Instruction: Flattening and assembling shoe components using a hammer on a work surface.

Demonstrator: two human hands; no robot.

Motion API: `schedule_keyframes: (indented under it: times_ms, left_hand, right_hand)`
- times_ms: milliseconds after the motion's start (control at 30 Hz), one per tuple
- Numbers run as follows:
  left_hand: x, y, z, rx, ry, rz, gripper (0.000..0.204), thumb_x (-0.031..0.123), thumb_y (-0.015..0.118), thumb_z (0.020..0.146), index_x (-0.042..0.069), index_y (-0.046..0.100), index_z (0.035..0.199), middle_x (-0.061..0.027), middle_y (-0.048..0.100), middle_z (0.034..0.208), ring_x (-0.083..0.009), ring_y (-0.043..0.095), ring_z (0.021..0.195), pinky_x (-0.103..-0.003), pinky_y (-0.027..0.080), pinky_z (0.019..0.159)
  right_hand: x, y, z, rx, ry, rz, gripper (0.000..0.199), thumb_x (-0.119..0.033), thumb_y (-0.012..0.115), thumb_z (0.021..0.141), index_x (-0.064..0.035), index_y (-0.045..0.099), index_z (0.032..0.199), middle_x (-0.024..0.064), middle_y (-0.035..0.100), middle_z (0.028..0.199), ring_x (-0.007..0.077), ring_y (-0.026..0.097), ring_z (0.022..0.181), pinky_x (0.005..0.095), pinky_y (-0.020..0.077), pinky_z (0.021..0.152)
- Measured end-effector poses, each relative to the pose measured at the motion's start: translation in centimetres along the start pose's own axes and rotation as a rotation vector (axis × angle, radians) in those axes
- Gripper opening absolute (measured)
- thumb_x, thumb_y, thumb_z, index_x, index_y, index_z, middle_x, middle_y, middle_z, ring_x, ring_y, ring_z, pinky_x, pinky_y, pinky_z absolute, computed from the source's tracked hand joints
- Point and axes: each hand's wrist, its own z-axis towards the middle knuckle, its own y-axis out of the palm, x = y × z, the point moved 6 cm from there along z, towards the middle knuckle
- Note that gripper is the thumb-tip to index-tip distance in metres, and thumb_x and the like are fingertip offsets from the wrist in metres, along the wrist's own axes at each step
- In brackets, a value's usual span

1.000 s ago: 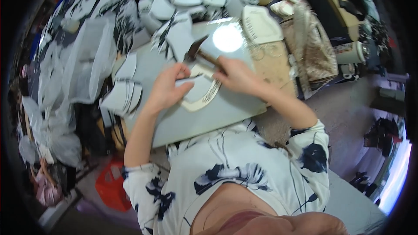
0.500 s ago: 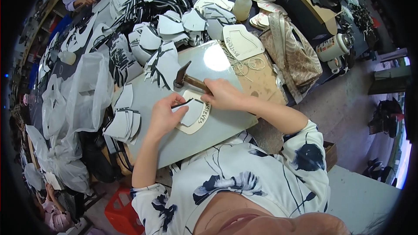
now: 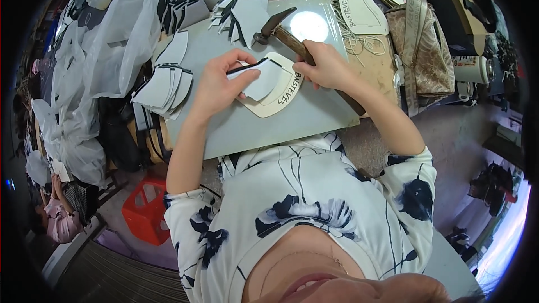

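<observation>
My left hand (image 3: pixel 222 83) pinches the left edge of a white cut piece with a black edge strip (image 3: pixel 265 83), thumb on top. That piece lies on a cream pattern card (image 3: pixel 268 109) with handwriting along its right side. My right hand (image 3: pixel 328 66) grips a hammer (image 3: pixel 295 42) by its wooden handle. The dark metal head points away to the left, above the far side of the card. Under both hands is a smooth grey board (image 3: pixel 320 120). Left of my left hand lies a stack of similar white pieces (image 3: pixel 163 92).
Heaps of white pieces with black strips (image 3: pixel 247 11) cover the far side. At left hangs a translucent plastic bag (image 3: pixel 120 45). A second cream card (image 3: pixel 362 8), a patterned brown bag (image 3: pixel 426 56) and a white flask (image 3: pixel 471 70) stand right. A red stool (image 3: pixel 149 207) is below left.
The whole view has shifted, so the board and hands appear higher. My left hand still pinches the white piece and my right still grips the hammer.
</observation>
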Motion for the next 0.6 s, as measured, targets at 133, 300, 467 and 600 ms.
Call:
schedule_keyframes:
  times_ms: [133, 300, 467, 600]
  left_hand:
    - [-0.9, 1.5, -0.2, -0.067, 0.071, -0.032, 0.018, 0.012, 0.07, 0.085, 0.003, 0.063, 0.099, -0.0034, 0.068, 0.081, -0.0047, 0.057, 0.057, -0.02, 0.047, 0.047]
    - [-1.4, 1.8, 0.1, -0.074, 0.034, -0.049, 0.018, 0.009, 0.07, 0.085, 0.002, 0.063, 0.1, -0.004, 0.068, 0.08, -0.0045, 0.055, 0.054, -0.02, 0.045, 0.045]
    - [-1.5, 1.7, 0.6, -0.091, 0.029, -0.063, 0.018, 0.009, 0.07, 0.085, 0.002, 0.063, 0.099, -0.0043, 0.068, 0.082, -0.0042, 0.054, 0.051, -0.019, 0.043, 0.043]
    - [-1.6, 1.7, 0.7, -0.103, 0.019, -0.073, 0.019, 0.009, 0.071, 0.084, 0.002, 0.062, 0.099, -0.004, 0.068, 0.082, -0.0039, 0.053, 0.05, -0.019, 0.042, 0.042]
  right_hand:
    - [-0.2, 0.1, 0.0, -0.03, -0.006, -0.029, 0.021, -0.014, 0.063, 0.086, 0.0055, 0.055, 0.088, 0.014, 0.064, 0.067, 0.0209, 0.063, 0.048, 0.0345, 0.0508, 0.048]
    - [-0.2, 0.1, -0.3, -0.024, -0.016, -0.019, 0.021, -0.014, 0.063, 0.086, 0.0054, 0.055, 0.088, 0.0146, 0.064, 0.067, 0.0215, 0.063, 0.048, 0.0351, 0.0504, 0.048]
    - [0.1, 0.1, -0.2, 0.021, -0.043, -0.006, 0.017, -0.013, 0.064, 0.087, 0.0016, 0.055, 0.086, 0.0068, 0.059, 0.059, 0.0139, 0.057, 0.043, 0.0296, 0.0446, 0.043]
    - [0.0, 0.0, -0.2, 0.017, -0.045, -0.01, 0.018, -0.013, 0.065, 0.087, 0.0017, 0.054, 0.086, 0.0069, 0.059, 0.059, 0.0137, 0.057, 0.043, 0.0295, 0.0443, 0.043]
